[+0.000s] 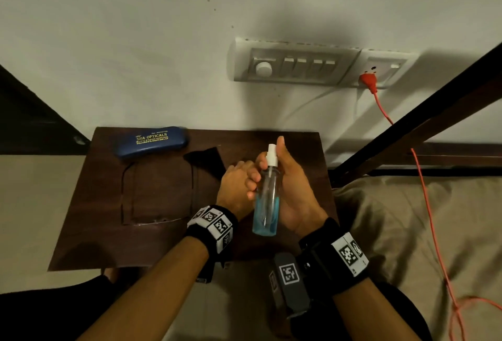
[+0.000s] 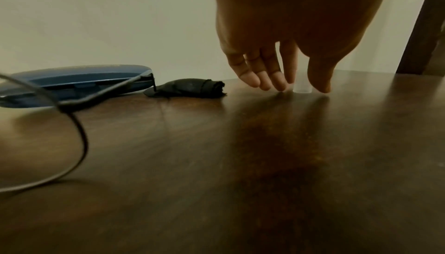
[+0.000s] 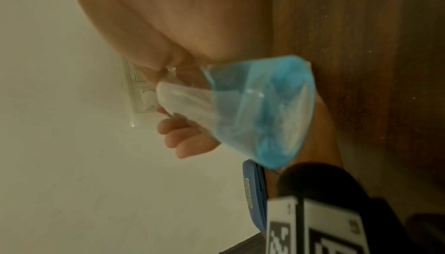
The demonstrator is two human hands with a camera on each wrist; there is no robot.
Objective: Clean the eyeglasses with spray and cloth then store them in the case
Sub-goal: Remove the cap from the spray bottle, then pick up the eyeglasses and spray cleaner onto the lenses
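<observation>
Spray bottle (image 1: 265, 199): clear plastic, white pump top, blue liquid filling roughly the lower third. I read it as lifted off the tabletop (image 1: 108, 232), nozzle end away from me.

Case (image 1: 151, 141): blue, gold lettering, lid closed in the head view; contents not visible.

Right hand (image 1: 292, 191): grip closed around the bottle's body, fingers (image 3: 183, 142) curled over its left side, thumb raised beside the pump top.

Left hand (image 1: 235, 185): just left of the right grip, touching its fingers in the head view. In the left wrist view, fingers (image 2: 255, 79) hang fairly straight, tips down by the tabletop, with a small clear cap (image 2: 302, 87) standing between fingers and thumb. I cannot tell if the grip touches the cap; nothing looks clasped.

Eyeglasses (image 1: 159, 194): thin dark frame, lying open on the tabletop just left of the left hand.

Cloth (image 1: 206, 160): black, crumpled, beyond the left hand, between it and the case. Case lies farthest left and back from both grips.
</observation>
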